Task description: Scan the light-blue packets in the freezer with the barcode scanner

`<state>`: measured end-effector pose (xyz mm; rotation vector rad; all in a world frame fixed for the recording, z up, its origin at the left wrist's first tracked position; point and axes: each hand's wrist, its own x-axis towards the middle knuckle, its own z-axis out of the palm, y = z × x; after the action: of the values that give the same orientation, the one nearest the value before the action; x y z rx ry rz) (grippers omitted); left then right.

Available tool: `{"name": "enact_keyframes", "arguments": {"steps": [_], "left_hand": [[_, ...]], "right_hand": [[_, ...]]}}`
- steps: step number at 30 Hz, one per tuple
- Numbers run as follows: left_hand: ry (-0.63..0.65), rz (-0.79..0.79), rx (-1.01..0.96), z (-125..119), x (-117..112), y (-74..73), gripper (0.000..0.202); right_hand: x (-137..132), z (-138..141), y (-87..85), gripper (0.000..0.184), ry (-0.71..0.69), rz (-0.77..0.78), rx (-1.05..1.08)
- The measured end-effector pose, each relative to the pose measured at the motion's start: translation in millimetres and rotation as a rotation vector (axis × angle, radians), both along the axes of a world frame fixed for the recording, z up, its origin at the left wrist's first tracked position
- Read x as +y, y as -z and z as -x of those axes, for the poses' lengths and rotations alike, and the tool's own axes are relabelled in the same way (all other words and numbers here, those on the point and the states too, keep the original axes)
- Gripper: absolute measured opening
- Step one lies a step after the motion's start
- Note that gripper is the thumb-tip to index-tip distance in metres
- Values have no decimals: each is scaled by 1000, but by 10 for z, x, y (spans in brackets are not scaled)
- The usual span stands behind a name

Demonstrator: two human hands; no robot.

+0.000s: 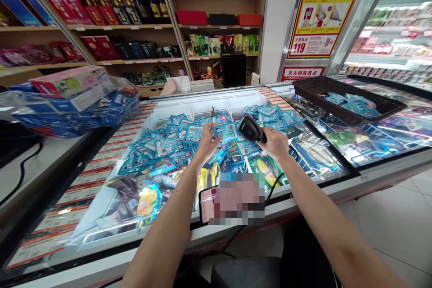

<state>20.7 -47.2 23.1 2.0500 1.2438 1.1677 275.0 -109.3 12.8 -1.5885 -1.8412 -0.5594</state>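
Observation:
My left hand (208,140) is closed on the edge of a small light-blue packet (229,132), held above the freezer's glass top. Wrapped round the handle of a black barcode scanner (250,128), my right hand (275,144) keeps the scanner's head close to the right side of that packet. Many similar blue packets (168,145) lie in a loose pile on the glass beneath and around both hands. Another group of these packets (270,114) lies just behind the scanner. From the scanner a black cable (275,185) runs down toward the freezer's front edge.
A phone (207,204), partly blurred out, lies at the front edge. At right, a dark brown tray (351,120) holds more blue packets. Plastic-wrapped boxes (74,99) sit at left. Frozen goods show through the glass, and stocked shelves (128,24) stand behind.

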Motion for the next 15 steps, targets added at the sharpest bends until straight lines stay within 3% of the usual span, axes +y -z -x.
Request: {"name": "enact_keyframes", "arguments": {"steps": [3, 8, 15], "left_hand": [[40, 87, -96, 1, 33, 16, 41], [-31, 84, -151, 2, 40, 7, 36], [4, 109, -167, -1, 6, -19, 40]], "right_hand": [[-3, 4, -4, 22, -13, 3, 0], [-9, 3, -11, 22, -29, 1, 2], [-9, 48, -5, 26, -77, 4, -17]]}}
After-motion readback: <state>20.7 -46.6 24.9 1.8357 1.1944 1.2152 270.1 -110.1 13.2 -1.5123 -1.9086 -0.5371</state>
